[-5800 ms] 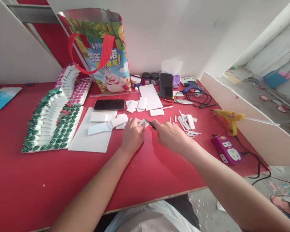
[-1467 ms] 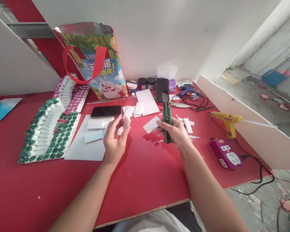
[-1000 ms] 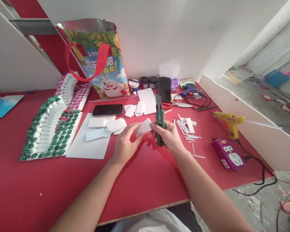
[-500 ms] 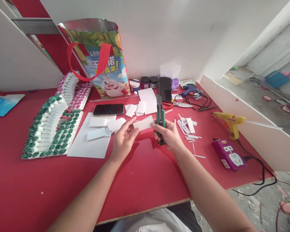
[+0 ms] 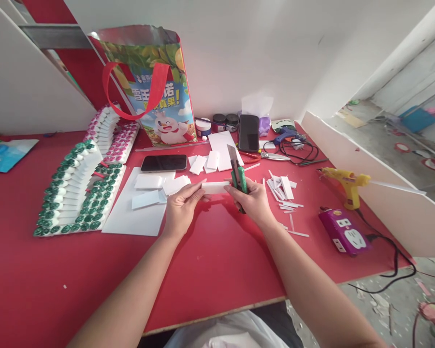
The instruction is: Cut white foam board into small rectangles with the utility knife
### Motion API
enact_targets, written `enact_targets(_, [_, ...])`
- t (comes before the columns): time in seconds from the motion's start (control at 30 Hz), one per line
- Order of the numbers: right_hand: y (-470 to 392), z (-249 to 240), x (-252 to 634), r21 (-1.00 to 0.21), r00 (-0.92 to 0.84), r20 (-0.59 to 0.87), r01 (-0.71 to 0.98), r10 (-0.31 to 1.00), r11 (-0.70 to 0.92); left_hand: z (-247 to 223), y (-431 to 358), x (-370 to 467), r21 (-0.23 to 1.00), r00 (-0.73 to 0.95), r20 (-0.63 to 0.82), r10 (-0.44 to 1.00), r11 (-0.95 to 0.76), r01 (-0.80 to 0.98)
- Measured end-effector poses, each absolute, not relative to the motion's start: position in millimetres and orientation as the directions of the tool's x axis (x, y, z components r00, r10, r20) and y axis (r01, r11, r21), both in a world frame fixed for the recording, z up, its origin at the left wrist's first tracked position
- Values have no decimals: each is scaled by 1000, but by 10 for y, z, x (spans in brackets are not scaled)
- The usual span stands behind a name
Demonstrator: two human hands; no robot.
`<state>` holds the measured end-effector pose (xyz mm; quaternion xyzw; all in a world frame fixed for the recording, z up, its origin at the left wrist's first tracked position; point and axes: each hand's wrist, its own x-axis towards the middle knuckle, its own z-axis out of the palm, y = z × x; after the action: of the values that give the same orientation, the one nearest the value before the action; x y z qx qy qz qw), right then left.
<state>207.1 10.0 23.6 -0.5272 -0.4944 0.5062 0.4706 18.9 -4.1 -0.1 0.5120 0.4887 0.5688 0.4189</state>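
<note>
The flat, white rectangular piece [image 5: 215, 187] spans the gap between the bare left hand [image 5: 183, 203] and the bare right hand [image 5: 252, 200], touching both, its long axis running crosswise from one hand to the other. It lies to the right of the left fingertips and to the left of the right thumb, so neither hand is clearly nearer. The left hand is nearly closed, thumb and fingers pinching one end; the right hand curls around a green-and-black utility knife [image 5: 241, 180] while its thumb and fingertips meet the piece's other end. The knife's exposed metal blade points upward and away from the person, leaning left, just beside that end. Below both hands spreads the smooth red tabletop [image 5: 206, 261], bare on the person's side of them. Just beyond and left of the left hand, loose white rectangles [image 5: 176, 184] lie on a larger white sheet [image 5: 130, 224]; farther left stands a white model with dark green, rounded knobs [image 5: 96, 212]. Just right of the right hand is a pile of thin white offcuts [image 5: 281, 187], and farther right are a yellow glue gun [image 5: 344, 181] and a purple box-shaped power socket [image 5: 343, 232]. Beyond the hands, a colourful printed bag [image 5: 163, 96] stands against a pale wall [image 5: 253, 48].
</note>
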Motion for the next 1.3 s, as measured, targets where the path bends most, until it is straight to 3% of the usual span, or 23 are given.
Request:
enact_targets(0.2, [91, 216, 2079, -995, -66, -72, -65, 995, -76, 16, -24, 175, 969, -140, 247, 959, -243, 46])
enact_targets(0.43, [84, 264, 2068, -985, -106, -84, -139, 991, -98, -63, -6, 169, 985, -176, 69, 982, -96, -145])
enact_targets(0.67, [61, 276, 2055, -994, -110, -74, -77, 991, -83, -102, 22, 221, 944, -143, -73, 987, 22, -330])
enact_targets(0.83, [83, 284, 2065, -981, -94, -151, -109, 984, -160, -54, -17, 206, 997, -96, -25, 995, 18, -79])
enact_targets(0.93, [115, 306, 2100, -961, -77, -226, -148, 971, -235, -6, -39, 189, 961, -7, 189, 982, -183, 209])
enact_targets(1.03, [137, 330, 2139, -933, -97, -307, -167, 947, -319, 4, -41, 170, 800, 147, 417, 897, -439, 409])
enact_targets(1.17, [143, 361, 2161, -912, -133, -361, -155, 923, -379, -26, -33, 163, 692, 208, 501, 840, -533, 488])
enact_targets(1.3, [158, 374, 2151, -875, -179, -380, -247, 907, -416, -19, -51, 203, 753, 212, 432, 877, -480, 450])
